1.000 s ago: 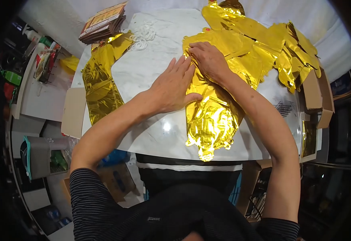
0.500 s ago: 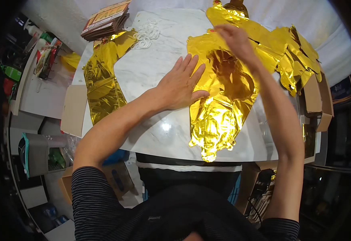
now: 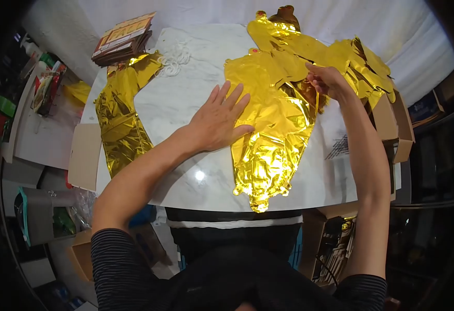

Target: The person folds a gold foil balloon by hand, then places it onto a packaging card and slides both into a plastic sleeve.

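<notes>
A flat gold foil balloon (image 3: 268, 129), wrinkled and shiny at its near end, lies on the white marbled table. My left hand (image 3: 219, 118) rests flat, fingers spread, along the balloon's left edge. At the balloon's right edge my right hand (image 3: 329, 83) is raised a little, its fingers curled in a pinch at the foil rim; the exact contact is partly hidden. More gold foil balloons (image 3: 369, 65) lie overlapped behind and to the right. Another gold foil piece (image 3: 123, 111) is spread at the table's left side.
A stack of printed cards or envelopes (image 3: 126, 39) sits at the back left, beside a tangle of white string (image 3: 174, 59). An open cardboard box (image 3: 393, 122) stands at the right edge. A pale cardboard flap (image 3: 85, 155) juts out at the left edge. Dark thin marks (image 3: 337, 147) show on the tabletop (image 3: 185, 176).
My right hand has moved right and nearer, from the balloon's far end to its right edge. The dark reflection in the foil's middle has shrunk. My left hand stays on the balloon.
</notes>
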A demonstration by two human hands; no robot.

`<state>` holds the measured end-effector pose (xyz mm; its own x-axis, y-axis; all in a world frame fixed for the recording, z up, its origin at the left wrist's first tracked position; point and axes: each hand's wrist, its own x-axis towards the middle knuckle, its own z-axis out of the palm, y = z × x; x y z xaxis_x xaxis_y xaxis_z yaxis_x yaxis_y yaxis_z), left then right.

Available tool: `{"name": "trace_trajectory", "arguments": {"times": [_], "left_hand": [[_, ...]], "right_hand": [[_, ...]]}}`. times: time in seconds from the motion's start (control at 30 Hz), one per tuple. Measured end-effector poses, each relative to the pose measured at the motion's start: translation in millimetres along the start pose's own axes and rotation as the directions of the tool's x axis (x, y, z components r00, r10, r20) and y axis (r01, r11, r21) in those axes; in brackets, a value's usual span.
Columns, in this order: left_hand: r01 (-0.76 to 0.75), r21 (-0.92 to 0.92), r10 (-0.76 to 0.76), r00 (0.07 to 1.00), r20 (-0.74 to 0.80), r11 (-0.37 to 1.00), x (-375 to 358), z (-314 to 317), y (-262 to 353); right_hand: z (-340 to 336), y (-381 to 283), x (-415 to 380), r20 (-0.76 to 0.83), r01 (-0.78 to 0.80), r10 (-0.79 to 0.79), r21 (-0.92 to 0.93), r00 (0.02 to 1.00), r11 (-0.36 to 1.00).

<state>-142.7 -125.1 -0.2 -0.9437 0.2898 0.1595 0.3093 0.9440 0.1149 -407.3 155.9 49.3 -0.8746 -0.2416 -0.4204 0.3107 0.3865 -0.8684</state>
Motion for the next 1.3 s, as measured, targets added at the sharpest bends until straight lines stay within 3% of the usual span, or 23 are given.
{"name": "trace_trajectory", "arguments": {"times": [0.13,0.2,0.23,0.27,0.33,0.53,0.63,0.7,0.73,0.83,0.87,0.93,1.1,1.17,1.27,1.3], "left_hand": [[0.012,-0.009,-0.012,1.000,0.016,1.000,-0.2,-3.5,2.0],[0.014,-0.021,-0.014,1.000,0.007,1.000,-0.2,-4.1,2.6],[0.011,-0.029,-0.011,1.000,0.000,1.000,-1.2,-3.8,2.3],[0.019,-0.032,-0.019,1.000,0.002,0.999,-1.9,-3.2,2.0],[0.009,-0.030,-0.009,1.000,-0.013,1.000,-2.0,-2.2,1.7],[0.012,-0.020,-0.012,1.000,-0.007,1.000,-1.3,-1.9,2.0],[0.009,-0.002,-0.009,1.000,-0.012,1.000,-0.1,0.8,0.7],[0.006,0.005,-0.006,1.000,-0.007,1.000,-0.2,2.6,0.0],[0.005,0.007,-0.005,1.000,-0.002,1.000,-0.4,1.7,0.0],[0.005,-0.007,-0.005,1.000,-0.009,1.000,-0.7,1.3,0.3],[0.008,-0.012,-0.008,1.000,-0.008,1.000,-1.9,2.3,0.1],[0.009,-0.006,-0.009,1.000,-0.020,1.000,-1.3,3.3,-0.2],[0.009,-0.018,-0.009,1.000,-0.015,1.000,-1.6,2.3,0.1],[-0.004,-0.008,0.004,1.000,-0.013,1.000,-0.8,3.4,0.1],[-0.001,-0.003,0.001,1.000,0.003,1.000,-0.3,3.1,-0.7],[-0.004,-0.006,0.004,1.000,0.002,1.000,-0.5,3.2,-0.9]], "right_hand": [[14.2,-5.1,25.3,0.001,-0.021,0.021,-0.129,1.000,0.991],[12.0,-9.1,28.7,0.035,0.171,-0.169,-0.339,0.985,0.925],[20.8,-24.2,8.7,-0.021,0.181,-0.223,-0.509,0.975,0.842],[28.2,-32.0,1.3,-0.014,0.182,-0.220,-0.512,0.975,0.840],[38.4,-43.9,-10.3,-0.093,0.333,-0.382,-0.329,0.920,0.884],[99.3,-91.1,-48.9,0.119,0.369,-0.358,-0.486,0.926,0.792],[142.5,-74.0,-34.8,0.191,0.413,-0.380,-0.607,0.905,0.679],[164.8,-54.8,-23.3,0.246,0.495,-0.573,-0.803,0.782,0.332],[167.8,-52.6,-24.8,0.245,0.497,-0.575,-0.802,0.781,0.333],[167.0,-38.1,-13.0,0.290,0.554,-0.479,-0.546,0.828,0.628],[156.1,-41.1,-22.4,0.293,0.553,-0.475,-0.548,0.830,0.628],[121.5,-51.5,-43.7,0.203,0.477,-0.432,-0.397,0.879,0.784],[3.4,-34.4,-49.8,0.026,0.242,-0.274,-0.552,0.961,0.798],[-23.8,-10.2,-42.8,-0.095,0.077,-0.179,-0.644,0.979,0.761],[-38.7,16.0,-36.9,-0.088,0.068,-0.146,-0.582,0.985,0.810],[-41.3,21.7,-34.1,-0.050,0.112,-0.154,-0.472,0.987,0.874]]}}
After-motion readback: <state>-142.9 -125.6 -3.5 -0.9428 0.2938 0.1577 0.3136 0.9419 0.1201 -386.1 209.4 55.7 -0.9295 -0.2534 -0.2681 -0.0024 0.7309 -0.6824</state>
